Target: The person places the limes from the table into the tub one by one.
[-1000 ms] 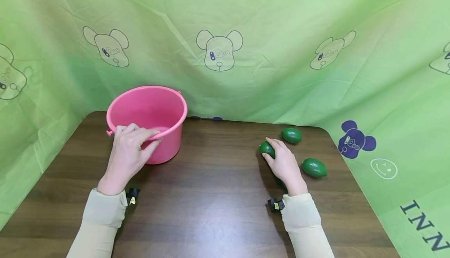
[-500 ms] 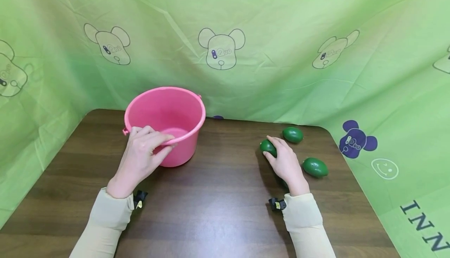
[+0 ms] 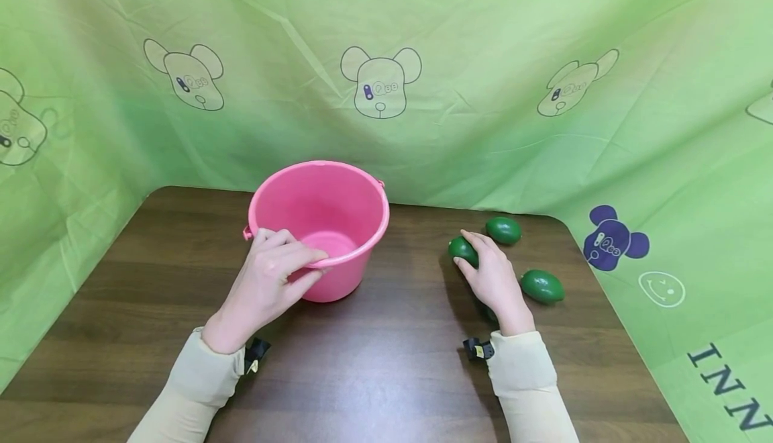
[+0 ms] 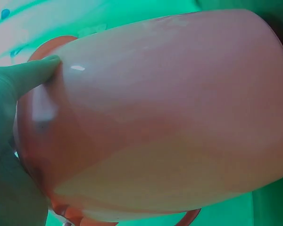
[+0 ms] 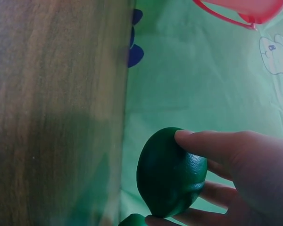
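Note:
In the head view, my left hand [image 3: 272,285] pinches the near rim of a pink bucket [image 3: 338,282], thumb outside and fingers over the edge. The left wrist view is filled by the bucket's outer wall [image 4: 170,113], with the thumb on it near the rim. No object shows inside the bucket. On the right, my right hand [image 3: 494,282] grips a green lime [image 3: 463,251]. Close up in the right wrist view, the thumb and fingers lie round this lime [image 5: 167,174].
Two more limes rest on the wooden table, one at the back [image 3: 503,230] and one right of the hand [image 3: 542,286]. Part of another lime [image 3: 489,313] shows beneath the right wrist. A green printed curtain [image 3: 459,141] hangs behind the table [image 3: 386,349].
My left hand has brought the bucket to the right and slightly nearer, toward the middle of the table. The right hand has stayed almost in place, holding the lime.

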The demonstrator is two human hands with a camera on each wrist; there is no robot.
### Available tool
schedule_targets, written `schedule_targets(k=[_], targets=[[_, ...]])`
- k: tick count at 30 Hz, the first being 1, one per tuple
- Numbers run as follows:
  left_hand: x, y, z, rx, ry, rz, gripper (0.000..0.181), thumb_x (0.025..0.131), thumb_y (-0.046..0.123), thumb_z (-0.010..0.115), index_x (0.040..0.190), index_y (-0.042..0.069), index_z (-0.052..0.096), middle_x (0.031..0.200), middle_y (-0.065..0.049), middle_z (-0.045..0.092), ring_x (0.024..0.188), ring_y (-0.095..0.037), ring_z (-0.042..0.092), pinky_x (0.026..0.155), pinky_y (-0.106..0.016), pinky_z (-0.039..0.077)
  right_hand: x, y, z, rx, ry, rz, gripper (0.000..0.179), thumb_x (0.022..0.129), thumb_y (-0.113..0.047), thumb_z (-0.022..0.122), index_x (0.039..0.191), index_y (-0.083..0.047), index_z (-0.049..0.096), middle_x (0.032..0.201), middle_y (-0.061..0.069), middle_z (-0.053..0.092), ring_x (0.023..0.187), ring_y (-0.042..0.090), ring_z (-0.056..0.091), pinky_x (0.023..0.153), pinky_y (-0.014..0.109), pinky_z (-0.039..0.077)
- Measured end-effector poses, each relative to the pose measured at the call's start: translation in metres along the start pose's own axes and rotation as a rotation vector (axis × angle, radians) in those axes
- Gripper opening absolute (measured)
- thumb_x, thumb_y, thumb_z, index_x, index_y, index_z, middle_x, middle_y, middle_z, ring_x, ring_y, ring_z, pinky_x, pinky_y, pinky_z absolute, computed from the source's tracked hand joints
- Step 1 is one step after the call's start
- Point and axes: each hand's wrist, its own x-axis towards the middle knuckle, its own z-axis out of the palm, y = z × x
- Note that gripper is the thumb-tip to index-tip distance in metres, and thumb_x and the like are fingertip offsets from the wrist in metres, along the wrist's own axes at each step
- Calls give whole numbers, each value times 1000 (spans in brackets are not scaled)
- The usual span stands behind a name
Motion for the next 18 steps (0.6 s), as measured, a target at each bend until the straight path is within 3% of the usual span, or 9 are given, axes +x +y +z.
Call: schedule_targets(k=[18], targets=[[4,26,18,-101,-38,121,17,80,17,87,95,18,78,85,12,71,75,-14,49,77,-35,32,1,-2,0,3,39,-5,55,97,-14,71,147,-3,52,145,24,50,130,45,49,103,64,40]])
